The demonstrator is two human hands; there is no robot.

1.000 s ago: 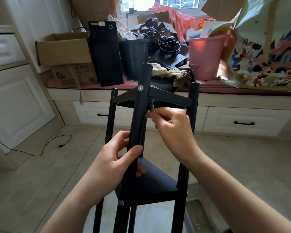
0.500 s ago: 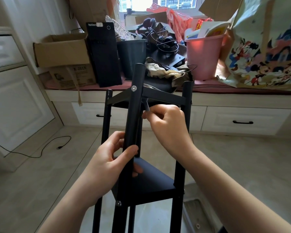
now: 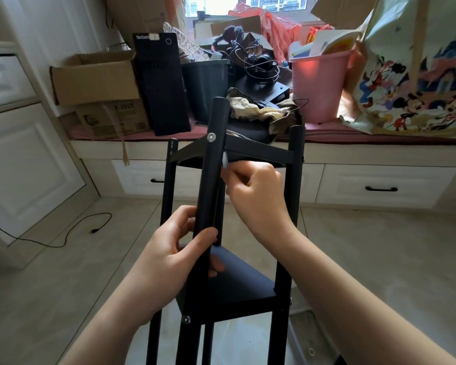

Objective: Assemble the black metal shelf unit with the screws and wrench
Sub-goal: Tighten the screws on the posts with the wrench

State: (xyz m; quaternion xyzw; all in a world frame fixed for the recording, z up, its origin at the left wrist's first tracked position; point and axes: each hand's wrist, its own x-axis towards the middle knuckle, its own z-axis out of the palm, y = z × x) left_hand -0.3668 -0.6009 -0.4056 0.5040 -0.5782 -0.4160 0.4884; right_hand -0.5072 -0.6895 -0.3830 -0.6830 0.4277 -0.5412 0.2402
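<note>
1. Head view, the step in hand: it seems the person is tightening a screw [image 3: 211, 137] at the top tier of the shelf unit [image 3: 248, 283] with a small wrench [image 3: 224, 161]. To do it well, the wrench should sit fully in the screw head before each turn, and the turns should be short, because the front post [image 3: 212, 167] stands close beside the tool.

2. Head view, the grips: the left hand [image 3: 169, 259] is curled round the front post, thumb across the front and fingers behind, and it steadies the frame. The right hand [image 3: 256, 191] is closed, and its fingertips pinch the lower part of the wrench.

3. Head view, places relative to the grips: the wrench rises just above the right hand's fingers, touching or nearly touching the right side of the front post. I cannot tell which screw its tip meets, because the post hides it. The visible screw is above the left hand, on the same post. The lower tier lies below both hands, with another screw [image 3: 186, 319] under the left wrist.
</note>
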